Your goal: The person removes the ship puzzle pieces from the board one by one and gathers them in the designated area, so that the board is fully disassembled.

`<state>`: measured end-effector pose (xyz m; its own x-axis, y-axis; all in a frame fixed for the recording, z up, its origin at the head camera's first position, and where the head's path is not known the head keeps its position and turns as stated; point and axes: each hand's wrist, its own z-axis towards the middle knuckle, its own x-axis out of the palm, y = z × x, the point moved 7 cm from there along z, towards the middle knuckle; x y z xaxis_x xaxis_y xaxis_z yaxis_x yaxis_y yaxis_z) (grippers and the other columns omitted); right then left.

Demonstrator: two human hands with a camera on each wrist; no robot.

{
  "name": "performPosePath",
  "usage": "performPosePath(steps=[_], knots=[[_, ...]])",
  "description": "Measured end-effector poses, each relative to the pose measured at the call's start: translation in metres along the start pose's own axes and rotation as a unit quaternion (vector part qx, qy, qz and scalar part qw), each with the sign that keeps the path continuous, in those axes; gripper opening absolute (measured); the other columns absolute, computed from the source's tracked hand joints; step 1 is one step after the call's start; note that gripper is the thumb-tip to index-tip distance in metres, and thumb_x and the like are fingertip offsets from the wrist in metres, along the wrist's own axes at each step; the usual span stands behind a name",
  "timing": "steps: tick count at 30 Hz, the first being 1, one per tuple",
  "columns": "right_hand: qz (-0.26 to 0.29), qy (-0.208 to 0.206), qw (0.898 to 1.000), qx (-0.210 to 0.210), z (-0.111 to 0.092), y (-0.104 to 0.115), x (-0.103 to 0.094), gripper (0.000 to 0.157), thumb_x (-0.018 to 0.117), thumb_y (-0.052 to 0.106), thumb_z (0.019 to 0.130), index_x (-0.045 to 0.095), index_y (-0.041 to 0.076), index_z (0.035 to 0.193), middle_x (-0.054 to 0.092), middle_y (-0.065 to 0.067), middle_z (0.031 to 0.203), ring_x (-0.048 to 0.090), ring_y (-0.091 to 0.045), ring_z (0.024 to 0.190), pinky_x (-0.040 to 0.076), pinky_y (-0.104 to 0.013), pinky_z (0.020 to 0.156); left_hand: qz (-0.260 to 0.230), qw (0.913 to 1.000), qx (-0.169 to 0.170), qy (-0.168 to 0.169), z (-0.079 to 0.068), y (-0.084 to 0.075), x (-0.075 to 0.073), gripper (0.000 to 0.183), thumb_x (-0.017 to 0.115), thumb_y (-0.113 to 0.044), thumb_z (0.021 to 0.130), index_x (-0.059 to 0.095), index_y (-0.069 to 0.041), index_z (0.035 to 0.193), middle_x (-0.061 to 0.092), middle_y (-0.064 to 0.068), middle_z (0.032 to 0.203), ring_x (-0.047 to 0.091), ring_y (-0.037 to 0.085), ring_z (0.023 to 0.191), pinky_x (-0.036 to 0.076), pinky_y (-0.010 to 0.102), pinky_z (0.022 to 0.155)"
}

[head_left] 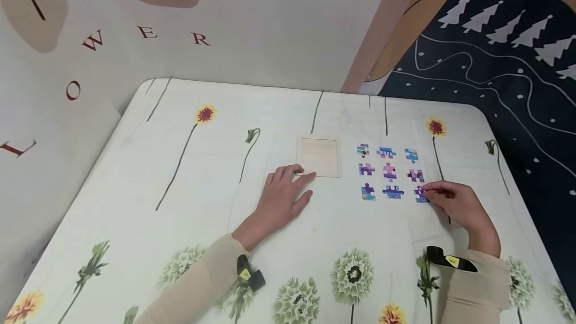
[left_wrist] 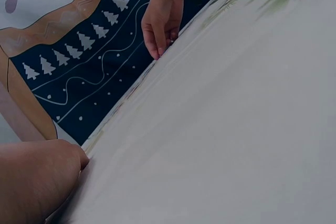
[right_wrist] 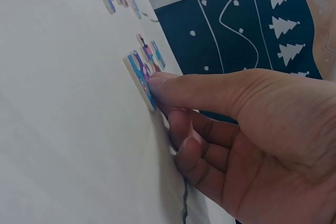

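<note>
Several purple and blue jigsaw puzzle pieces lie apart in rows on the tablecloth. At the lower right of these rows, my right hand pinches a corner puzzle piece between thumb and forefinger. In the right wrist view the thumb is on the edge of this piece, and the other fingers curl loosely beneath. My left hand rests with spread fingers at the lower left of a square wooden puzzle tray, fingertips touching its edge. The tray holds no piece.
A white floral tablecloth covers the table. Behind it stands a pale wall hanging with letters, and at the right a dark blue cloth with white trees. Black bands sit on both wrists.
</note>
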<state>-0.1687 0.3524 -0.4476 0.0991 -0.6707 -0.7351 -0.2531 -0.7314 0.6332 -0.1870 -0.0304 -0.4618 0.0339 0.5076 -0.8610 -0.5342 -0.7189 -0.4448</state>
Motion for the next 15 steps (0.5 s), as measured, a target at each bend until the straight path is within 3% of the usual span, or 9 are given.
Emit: performPosePath(steps=[15], knots=[[0.006, -0.015, 1.000, -0.013, -0.0027, 0.0003, -0.0005, 0.029, 0.063, 0.017, 0.104, 0.071, -0.006, 0.121, 0.068, -0.007, 0.095, 0.050, -0.016, 0.072, 0.044, -0.027, 0.056, -0.005, 1.0000, -0.003, 0.006, -0.0002, 0.0006, 0.0005, 0.041, 0.058, -0.034, 0.106, 0.061, -0.024, 0.145, 0.051, 0.008, 0.141, 0.046, 0.032, 0.128, 0.039, 0.048, 0.094]])
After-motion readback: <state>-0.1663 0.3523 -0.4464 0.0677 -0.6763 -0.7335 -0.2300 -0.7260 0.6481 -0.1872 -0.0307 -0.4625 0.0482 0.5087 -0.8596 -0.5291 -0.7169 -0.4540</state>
